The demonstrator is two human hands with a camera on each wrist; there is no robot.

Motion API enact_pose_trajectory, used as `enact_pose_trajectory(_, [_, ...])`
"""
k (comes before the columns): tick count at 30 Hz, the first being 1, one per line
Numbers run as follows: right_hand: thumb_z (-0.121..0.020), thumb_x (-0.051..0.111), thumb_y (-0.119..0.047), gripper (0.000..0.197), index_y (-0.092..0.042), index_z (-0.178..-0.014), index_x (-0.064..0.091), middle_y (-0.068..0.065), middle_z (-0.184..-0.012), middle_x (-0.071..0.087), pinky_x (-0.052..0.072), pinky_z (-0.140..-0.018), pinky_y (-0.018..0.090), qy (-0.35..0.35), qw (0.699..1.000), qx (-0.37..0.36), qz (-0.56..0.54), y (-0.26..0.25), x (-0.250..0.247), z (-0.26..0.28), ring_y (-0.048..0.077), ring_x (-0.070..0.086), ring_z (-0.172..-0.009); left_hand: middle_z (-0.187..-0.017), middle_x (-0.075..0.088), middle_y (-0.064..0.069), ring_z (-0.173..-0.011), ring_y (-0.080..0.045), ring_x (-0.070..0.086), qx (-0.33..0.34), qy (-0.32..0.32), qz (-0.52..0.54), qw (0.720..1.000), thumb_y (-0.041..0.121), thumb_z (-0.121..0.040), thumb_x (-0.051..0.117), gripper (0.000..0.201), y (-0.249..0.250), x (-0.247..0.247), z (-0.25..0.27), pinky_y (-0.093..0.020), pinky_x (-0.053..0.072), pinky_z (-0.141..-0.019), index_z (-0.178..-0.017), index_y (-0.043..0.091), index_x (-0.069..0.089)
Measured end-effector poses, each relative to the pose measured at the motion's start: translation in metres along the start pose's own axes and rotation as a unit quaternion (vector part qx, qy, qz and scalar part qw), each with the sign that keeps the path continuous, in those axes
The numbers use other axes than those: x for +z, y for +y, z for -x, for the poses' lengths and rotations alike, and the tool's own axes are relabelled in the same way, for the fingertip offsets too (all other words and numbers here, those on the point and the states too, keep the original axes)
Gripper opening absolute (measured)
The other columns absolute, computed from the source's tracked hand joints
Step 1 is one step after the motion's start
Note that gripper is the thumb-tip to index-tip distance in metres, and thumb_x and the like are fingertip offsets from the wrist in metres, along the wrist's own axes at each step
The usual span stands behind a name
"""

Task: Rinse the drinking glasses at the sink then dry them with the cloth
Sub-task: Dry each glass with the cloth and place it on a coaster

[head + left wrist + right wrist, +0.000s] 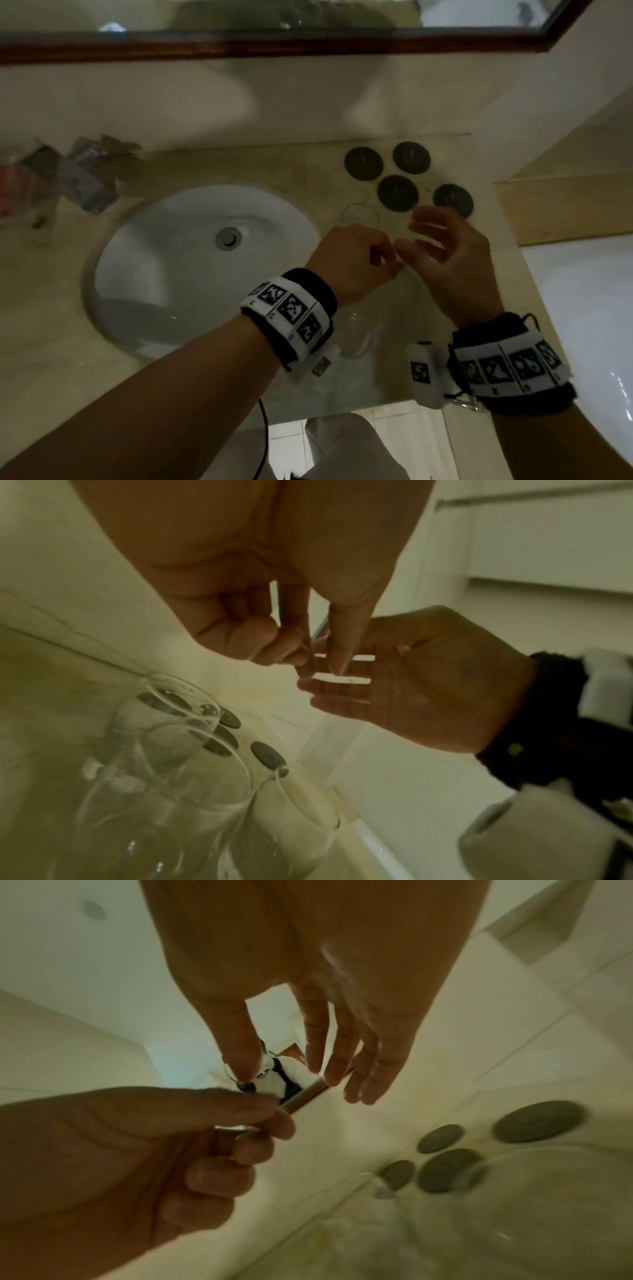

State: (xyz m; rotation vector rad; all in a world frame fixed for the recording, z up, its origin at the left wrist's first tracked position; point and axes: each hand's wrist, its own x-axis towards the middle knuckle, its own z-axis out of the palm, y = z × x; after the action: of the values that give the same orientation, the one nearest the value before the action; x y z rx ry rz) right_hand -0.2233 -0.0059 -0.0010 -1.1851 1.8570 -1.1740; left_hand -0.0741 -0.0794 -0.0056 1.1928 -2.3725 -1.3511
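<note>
1. The sink [205, 260] sits left in the beige surface [51, 359].
2. Our left hand [352, 260] hovers with fingers curled; we cannot tell what they pinch.
3. The drinking glasses [192, 764] stand right of the sink, below our hands.
4. Our right hand [452, 253] hovers with fingers spread, holding nothing.
5. Four dark coasters [399, 192] lie beyond.

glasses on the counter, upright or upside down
Upright: in the left wrist view the glasses show open rims facing up, standing on the counter beside the sink. They look empty.
</note>
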Motion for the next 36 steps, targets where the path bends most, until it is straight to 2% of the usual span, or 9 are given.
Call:
enact_pose_trajectory(6, [-0.086,0.071,-0.024,0.030,-0.014,-0.114,0.064,0.002,-0.112,0.070,0.060,-0.089,0.031,-0.041,0.991,-0.054,-0.116,-0.076,0.111,-0.012,0.013,0.071,-0.106,-0.069,0.065,-0.011,-0.058,-0.016,0.057,-0.013,-0.011,0.110,0.994,0.027,-0.087,0.062,0.026,-0.040,-0.066,0.038,-0.030,0.046,-0.058,-0.077,0.004,0.066])
enact_pose_trajectory(9, [-0.083,0.070,-0.034,0.030,-0.015,-0.106,0.067,0.006,-0.107,0.072,0.060,-0.089,0.048,-0.062,0.984,-0.063,-0.157,-0.103,0.167,-0.013,0.023,0.072,-0.102,-0.056,0.058,0.003,-0.049,0.000,0.051,-0.038,0.015,0.163,0.986,0.005,-0.089,0.059,0.034,-0.074,-0.103,0.063,-0.012,0.041,-0.053,-0.058,0.019,0.058])
enact_pose_trajectory(12, [-0.077,0.068,-0.041,0.028,-0.022,-0.097,0.069,0.002,-0.099,0.074,0.061,-0.082,0.047,-0.100,0.976,-0.052,-0.185,-0.124,0.223,-0.010,0.024,0.073,-0.096,-0.050,0.054,0.012,-0.046,0.003,0.050,-0.063,0.057,0.181,0.980,0.001,-0.085,0.062,0.043,-0.111,-0.137,0.091,-0.009,0.039,-0.051,-0.052,0.026,0.054])
enact_pose_trajectory(16, [-0.077,0.067,-0.043,0.028,-0.022,-0.097,0.070,-0.001,-0.093,0.075,0.061,-0.073,0.037,-0.153,0.970,-0.035,-0.184,-0.143,0.294,-0.003,0.022,0.073,-0.093,-0.056,0.059,0.005,-0.051,-0.006,0.052,-0.088,0.105,0.174,0.975,0.016,-0.078,0.064,0.021,-0.161,-0.175,0.124,-0.028,0.046,-0.055,-0.058,0.020,0.059])
enact_pose_trajectory(20, [-0.084,0.068,-0.029,0.018,-0.017,-0.098,0.070,-0.003,-0.087,0.075,0.060,-0.074,0.036,-0.183,0.963,-0.031,-0.196,-0.162,0.349,0.000,0.020,0.073,-0.087,-0.055,0.057,0.008,-0.052,-0.009,0.052,-0.093,0.137,0.169,0.972,0.027,-0.073,0.062,0.016,-0.200,-0.207,0.153,-0.028,0.044,-0.054,-0.059,0.022,0.058])
enact_pose_trajectory(25, [-0.088,0.069,-0.015,0.007,-0.017,-0.094,0.071,-0.005,-0.087,0.074,0.059,-0.076,0.033,-0.235,0.958,-0.030,-0.163,-0.184,0.411,0.000,0.012,0.071,-0.085,-0.085,0.071,-0.011,-0.076,-0.025,0.067,-0.095,0.182,0.147,0.968,0.044,-0.073,0.058,0.047,-0.235,-0.247,0.183,-0.041,0.057,-0.069,-0.101,0.007,0.066])
enact_pose_trajectory(28, [-0.092,0.069,-0.012,0.009,-0.021,-0.094,0.070,-0.007,-0.091,0.074,0.058,-0.079,0.023,-0.261,0.958,-0.041,-0.109,-0.193,0.451,-0.009,0.005,0.071,-0.086,-0.074,0.070,-0.011,-0.064,-0.020,0.064,-0.141,0.217,0.097,0.961,0.023,-0.088,0.066,0.017,-0.269,-0.273,0.199,-0.038,0.054,-0.064,-0.087,0.007,0.071])
enact_pose_trajectory(33, [-0.090,0.073,-0.024,0.016,-0.019,-0.105,0.071,-0.007,-0.099,0.074,0.057,-0.082,0.020,-0.275,0.960,-0.052,-0.019,-0.200,0.510,-0.030,0.007,0.071,-0.094,-0.055,0.058,-0.004,-0.048,-0.009,0.054,-0.220,0.296,0.023,0.929,0.025,-0.093,0.061,0.030,-0.319,-0.311,0.215,-0.026,0.042,-0.051,-0.067,0.011,0.066])
enact_pose_trajectory(36, [-0.091,0.071,-0.029,0.024,-0.018,-0.112,0.070,-0.009,-0.106,0.071,0.054,-0.083,0.015,-0.290,0.954,-0.061,0.044,-0.199,0.536,-0.041,0.004,0.067,-0.097,-0.079,0.071,0.001,-0.071,-0.002,0.064,-0.257,0.375,-0.010,0.891,0.028,-0.092,0.062,0.017,-0.341,-0.334,0.214,-0.018,0.049,-0.068,-0.087,0.018,0.074])
